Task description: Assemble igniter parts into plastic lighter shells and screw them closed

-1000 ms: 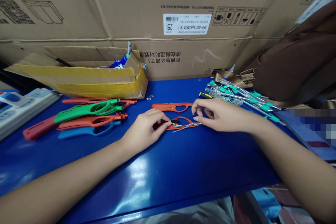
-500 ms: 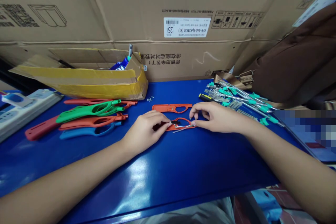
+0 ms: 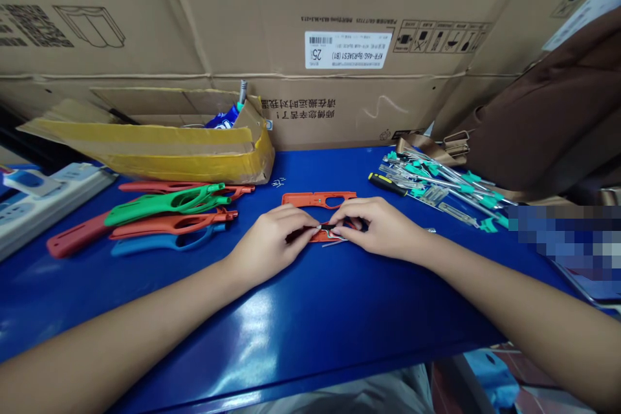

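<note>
An orange lighter shell half [image 3: 317,238] lies on the blue table between my hands, with a thin pale wire and a small black part [image 3: 328,227] over it. My left hand [image 3: 269,236] is closed in a pinch at the left end of the black part. From the other side my right hand [image 3: 381,226] pinches near its right end; the fingers cover much of the shell's handle loop. Just beyond them rests a second orange shell half [image 3: 301,198], untouched. Whatever small piece sits inside each pinch is partly hidden.
Red, green, orange and blue lighter shells [image 3: 165,206] are piled at left, before a yellow-taped carton [image 3: 194,162] and a power strip [image 3: 63,197]. At right lie metal rods with green parts [image 3: 436,174], a screwdriver [image 3: 387,184] and brown cloth [image 3: 538,110].
My right hand has moved left from the shell's right end to the black part, closing its fingers there. My left hand stays almost in place.
</note>
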Tool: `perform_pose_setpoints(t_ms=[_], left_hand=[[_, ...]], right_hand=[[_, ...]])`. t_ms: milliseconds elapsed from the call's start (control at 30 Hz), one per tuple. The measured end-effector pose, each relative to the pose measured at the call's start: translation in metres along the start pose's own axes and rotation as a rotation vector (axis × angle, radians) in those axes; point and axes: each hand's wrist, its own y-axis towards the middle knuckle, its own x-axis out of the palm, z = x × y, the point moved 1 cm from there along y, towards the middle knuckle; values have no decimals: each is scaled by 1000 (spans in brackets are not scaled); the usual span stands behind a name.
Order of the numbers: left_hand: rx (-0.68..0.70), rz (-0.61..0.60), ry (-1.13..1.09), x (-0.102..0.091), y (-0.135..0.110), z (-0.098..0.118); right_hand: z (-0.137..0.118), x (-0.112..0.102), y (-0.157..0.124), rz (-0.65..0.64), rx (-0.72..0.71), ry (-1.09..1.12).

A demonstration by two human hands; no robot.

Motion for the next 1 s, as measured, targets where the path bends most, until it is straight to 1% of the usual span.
perform_pose_setpoints(t_ms=[167,367,533,633,733,1000], left_hand=[[-25,-19,5,0,-1,4],[-29,6,20,0,-2,3],[-26,0,14,0,-2,3],[-11,-1,17,0,-1,4],[-1,-1,19,0,-1,4],[-5,-21,-9,2,-1,0]], right_hand=[[-1,-1,0,36,-74,-26],[6,-4,-1,61,-159,-61],[9,-3,-2,5,-197,-98],[10,-1,-2,5,-202,-91],[11,-1,-1,-5,-239,-106],[6,-3,-2,-75,-348,-319]])
